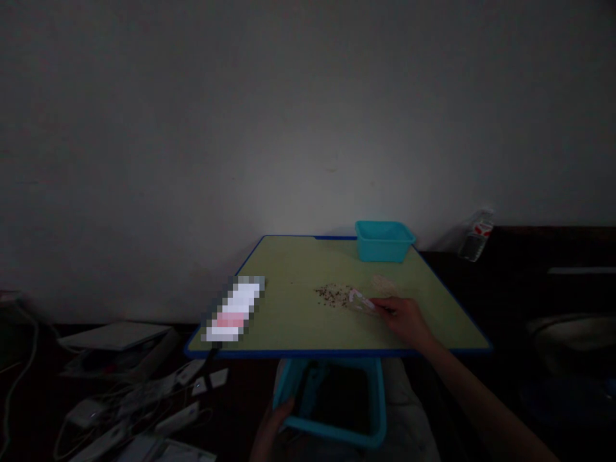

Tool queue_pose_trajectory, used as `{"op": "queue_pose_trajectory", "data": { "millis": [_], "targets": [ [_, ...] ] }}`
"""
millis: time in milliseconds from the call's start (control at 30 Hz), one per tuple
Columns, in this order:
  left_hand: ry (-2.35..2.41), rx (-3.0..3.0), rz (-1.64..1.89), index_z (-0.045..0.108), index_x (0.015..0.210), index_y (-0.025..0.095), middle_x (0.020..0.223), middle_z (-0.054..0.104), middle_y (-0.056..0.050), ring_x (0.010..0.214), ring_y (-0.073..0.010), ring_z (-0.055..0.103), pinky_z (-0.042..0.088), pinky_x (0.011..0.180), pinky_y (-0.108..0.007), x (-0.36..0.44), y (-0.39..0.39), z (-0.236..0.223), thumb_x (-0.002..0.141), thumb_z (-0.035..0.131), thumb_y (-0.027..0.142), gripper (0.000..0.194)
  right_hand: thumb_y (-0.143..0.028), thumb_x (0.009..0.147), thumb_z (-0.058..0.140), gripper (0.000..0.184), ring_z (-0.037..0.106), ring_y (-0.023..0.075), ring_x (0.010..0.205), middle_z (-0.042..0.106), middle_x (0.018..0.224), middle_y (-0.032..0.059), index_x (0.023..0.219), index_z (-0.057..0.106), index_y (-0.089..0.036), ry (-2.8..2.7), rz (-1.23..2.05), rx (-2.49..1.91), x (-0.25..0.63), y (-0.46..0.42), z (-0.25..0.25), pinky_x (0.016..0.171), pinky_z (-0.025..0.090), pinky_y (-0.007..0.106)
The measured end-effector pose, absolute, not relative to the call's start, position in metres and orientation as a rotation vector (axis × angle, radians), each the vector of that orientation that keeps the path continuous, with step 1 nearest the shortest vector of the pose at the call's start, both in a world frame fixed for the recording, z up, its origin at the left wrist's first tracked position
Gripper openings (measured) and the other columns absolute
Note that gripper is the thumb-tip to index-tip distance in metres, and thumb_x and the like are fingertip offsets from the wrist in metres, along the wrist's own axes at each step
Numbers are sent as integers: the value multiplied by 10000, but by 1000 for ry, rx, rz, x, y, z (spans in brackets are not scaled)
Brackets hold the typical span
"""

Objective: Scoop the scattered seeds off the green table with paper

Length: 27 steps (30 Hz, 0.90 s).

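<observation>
Right hand (407, 319) pinched small tool (362, 301) beside mostly unswept seed pile (333, 294) on bench (289, 321); left hand (274, 423) clasped teal bin (337, 401) below.

the person's own body shows only as two bare arms and hands in a dim room. the right hand (407, 319) sits at about five o'clock from the middle of the view, and its forearm runs off toward the four o'clock corner with no sleeve, watch, band or ring visible along it. the left hand (270, 428) shows at about six o'clock, partly cut by the lower edge, also bare, with no glove or jewellery to be seen. below, near six o'clock, a pale garment covers the lap; its colour is hard to judge in the low light
</observation>
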<state>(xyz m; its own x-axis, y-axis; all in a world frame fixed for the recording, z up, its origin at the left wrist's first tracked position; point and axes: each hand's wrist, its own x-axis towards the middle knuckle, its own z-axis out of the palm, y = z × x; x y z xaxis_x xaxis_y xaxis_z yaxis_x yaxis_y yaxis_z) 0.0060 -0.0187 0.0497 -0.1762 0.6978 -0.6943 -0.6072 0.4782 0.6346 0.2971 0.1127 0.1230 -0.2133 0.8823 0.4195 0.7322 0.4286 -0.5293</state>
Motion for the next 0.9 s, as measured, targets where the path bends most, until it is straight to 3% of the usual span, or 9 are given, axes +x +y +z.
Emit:
{"op": "queue_pose_trajectory", "data": {
  "millis": [267,600,900],
  "targets": [
    [1308,71,1131,497,1287,163,804,716,-106,939,-358,669,513,815,-493,7,-16,52,696,665,310,632,-222,847,496,304,690,208,795,736,947,30,1054,714,-261,-2010,229,-1366,292,117,122,743,528,322],
    [1352,47,1177,521,1244,186,1127,662,-162,1023,-347,644,500,859,-511,8,-17,42,708,673,348,580,-212,849,491,311,685,201,799,735,951,32,1063,711,-264,-2014,218,-1336,289,115,120,729,524,312],
    [1314,93,1173,570,1199,190,961,722,-122,927,-327,682,513,829,-492,6,-21,42,682,696,323,548,-206,859,518,275,682,187,778,737,916,26,1042,718,-251,-2004,179,-1281,290,112,119,723,514,297]
  ]
}}
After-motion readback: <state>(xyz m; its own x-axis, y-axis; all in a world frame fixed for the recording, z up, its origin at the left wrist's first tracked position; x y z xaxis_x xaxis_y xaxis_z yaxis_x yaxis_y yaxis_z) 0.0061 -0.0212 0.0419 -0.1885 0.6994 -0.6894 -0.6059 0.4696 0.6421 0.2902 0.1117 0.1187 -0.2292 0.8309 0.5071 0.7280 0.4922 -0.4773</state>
